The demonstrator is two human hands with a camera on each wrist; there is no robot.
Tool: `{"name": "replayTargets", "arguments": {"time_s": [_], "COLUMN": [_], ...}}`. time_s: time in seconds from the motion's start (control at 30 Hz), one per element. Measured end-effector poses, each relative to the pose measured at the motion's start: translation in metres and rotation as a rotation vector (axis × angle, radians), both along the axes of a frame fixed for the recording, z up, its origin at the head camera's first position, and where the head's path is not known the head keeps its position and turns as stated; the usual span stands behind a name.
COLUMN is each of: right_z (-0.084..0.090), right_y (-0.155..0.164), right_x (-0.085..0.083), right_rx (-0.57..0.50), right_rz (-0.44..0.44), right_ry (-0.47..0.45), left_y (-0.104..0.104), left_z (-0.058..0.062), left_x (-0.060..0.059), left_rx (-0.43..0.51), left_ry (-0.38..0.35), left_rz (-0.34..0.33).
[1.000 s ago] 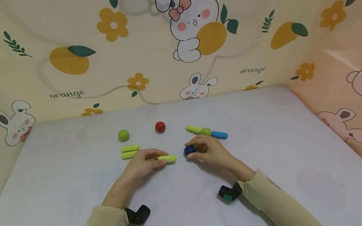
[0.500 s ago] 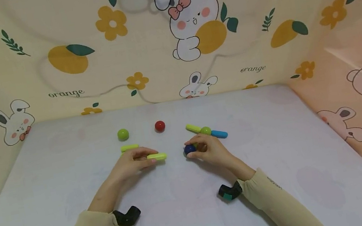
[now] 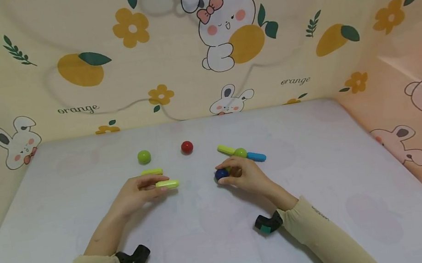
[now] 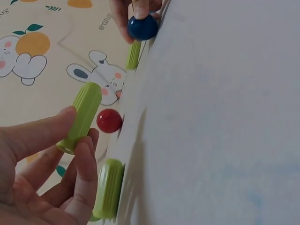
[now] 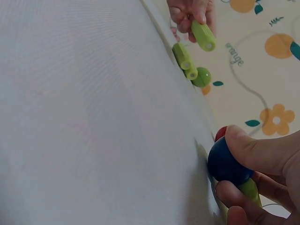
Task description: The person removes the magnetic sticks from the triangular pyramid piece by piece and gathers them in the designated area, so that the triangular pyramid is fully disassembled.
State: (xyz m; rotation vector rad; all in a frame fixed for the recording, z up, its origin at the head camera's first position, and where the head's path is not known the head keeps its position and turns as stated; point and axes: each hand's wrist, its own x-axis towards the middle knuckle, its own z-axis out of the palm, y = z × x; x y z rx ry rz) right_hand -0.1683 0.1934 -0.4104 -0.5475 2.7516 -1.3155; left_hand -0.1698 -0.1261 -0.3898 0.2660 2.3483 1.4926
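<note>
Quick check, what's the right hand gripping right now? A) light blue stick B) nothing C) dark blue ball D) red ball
C: the right hand has its fingers curled round the dark blue ball; the right wrist view shows the same grip, while the red ball sits apart on the table.

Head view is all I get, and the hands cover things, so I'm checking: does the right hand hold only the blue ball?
Observer: No. The right hand also holds a green piece against the blue ball.
Operator: How many sticks lie by the left hand?
Observer: Two, side by side: near stick and far stick, beside the left hand.
Operator: Is the held stick smooth?
Observer: No, the held stick is ribbed lengthwise.
</note>
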Motion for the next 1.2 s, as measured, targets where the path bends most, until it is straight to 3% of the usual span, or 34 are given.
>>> {"name": "replayTargets", "arguments": {"time_s": [0.57, 1.2], "right_z": [-0.002, -0.001], "right_y": [0.0, 0.001], "right_x": [0.0, 0.0], "right_rx": [-0.001, 0.004], "right_rz": [0.001, -0.001], "right_ry": [0.001, 0.007], "left_y": [-0.026, -0.034], "left_z": [-0.002, -0.013], "left_x": [0.005, 0.007], "left_rx": [-0.063, -0.121], "left_ry": [0.055, 0.019], "left_rz": [0.062, 0.123]}}
